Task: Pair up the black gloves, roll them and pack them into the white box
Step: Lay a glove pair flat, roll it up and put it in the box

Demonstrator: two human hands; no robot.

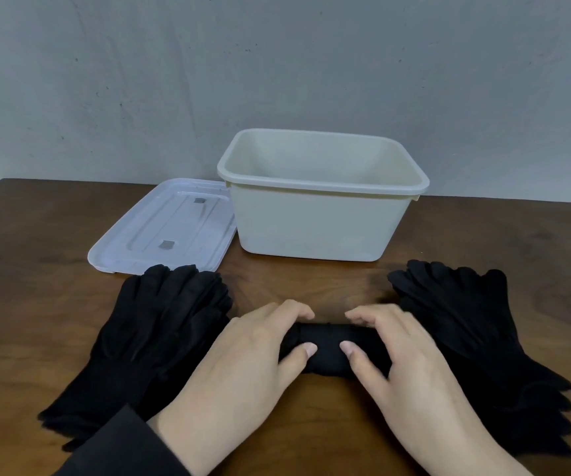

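Observation:
A rolled bundle of black gloves [328,341] lies on the wooden table [36,242] in front of me. My left hand [242,359] grips its left end, fingers curled over the top and thumb at the front. My right hand [404,359] grips its right end the same way. One stack of flat black gloves [150,331] lies to the left, another stack of black gloves [476,338] to the right. The white box [315,225] stands open behind the bundle, and nothing shows inside it.
The box's clear plastic lid [163,228] lies flat on the table left of the box, touching the left glove stack's fingertips. A grey wall [277,63] rises behind the table's far edge. Dark sleeve covers my left wrist.

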